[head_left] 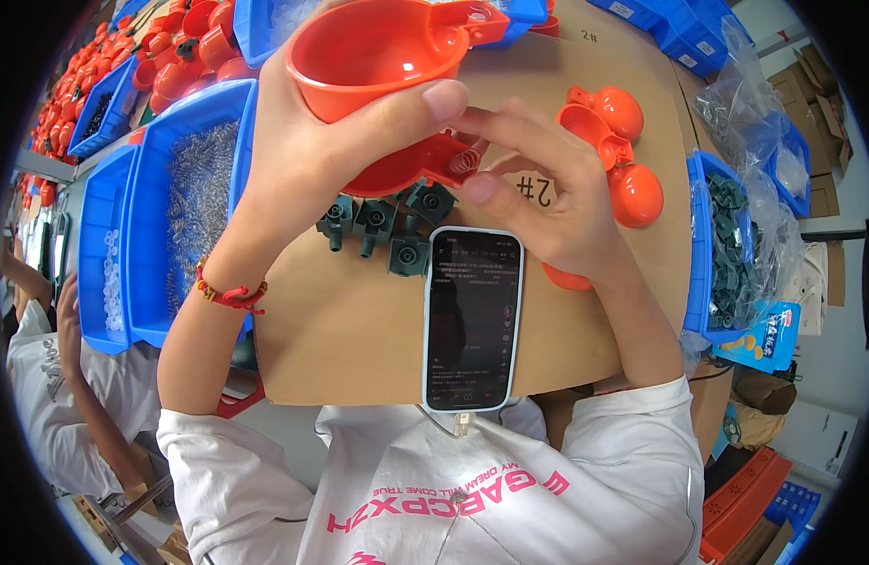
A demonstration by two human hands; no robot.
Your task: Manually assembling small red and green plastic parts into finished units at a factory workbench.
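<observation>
Orange plastic fills my left hand [307, 141]: I have an orange cup [373, 52] clamped between thumb and fingers, held up over the cardboard sheet [349, 330] on the table. Under it sits a second orange piece [406, 169], pressed against the first. My right hand [547, 202] is closed in a pinch, thumb and forefinger nipping a small metal spring [464, 161] right at the edge of that lower piece, touching it.

Below my hands, on the cardboard, lie several dark green fittings [382, 226], bunched together just above a phone [473, 318] that rests screen-up, its cable trailing toward my white shirt. To the right of my right hand are a few more orange cups [618, 151], lying near one another. A blue bin [194, 202] of small metal springs stands at my left, with another blue bin beside it. At the right, a blue bin holds more green fittings [726, 254] under clear plastic bags. Another person's arm [72, 348] shows at the far left.
</observation>
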